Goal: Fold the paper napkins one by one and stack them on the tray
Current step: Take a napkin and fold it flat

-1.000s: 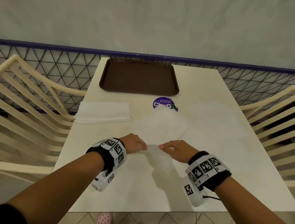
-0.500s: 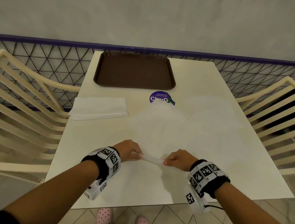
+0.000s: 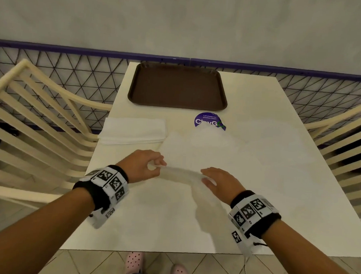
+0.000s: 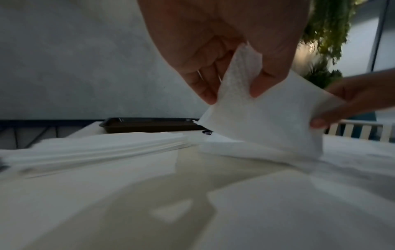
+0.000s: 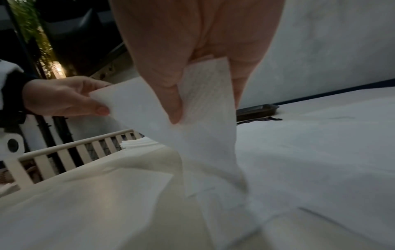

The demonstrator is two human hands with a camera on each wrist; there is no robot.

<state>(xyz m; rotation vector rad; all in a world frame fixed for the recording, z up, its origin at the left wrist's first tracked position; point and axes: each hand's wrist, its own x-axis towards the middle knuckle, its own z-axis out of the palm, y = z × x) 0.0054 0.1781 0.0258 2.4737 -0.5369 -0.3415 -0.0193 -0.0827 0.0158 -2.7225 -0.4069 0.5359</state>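
Note:
A thin white paper napkin lies spread on the table, its near edge lifted off the surface. My left hand pinches the left near corner between thumb and fingers; in the left wrist view the napkin hangs from that left hand. My right hand pinches the right near corner, and the right wrist view shows the napkin held between thumb and fingers of the right hand. The brown tray sits at the far end with nothing on it.
A stack of white napkins lies left of the spread one. A round purple sticker is stuck on the table below the tray. Cream slatted chairs flank the table on both sides; a mesh railing runs behind.
Both hands have lifted the napkin's near edge and carried it away from me, over the sheet. The hands have also drawn further apart.

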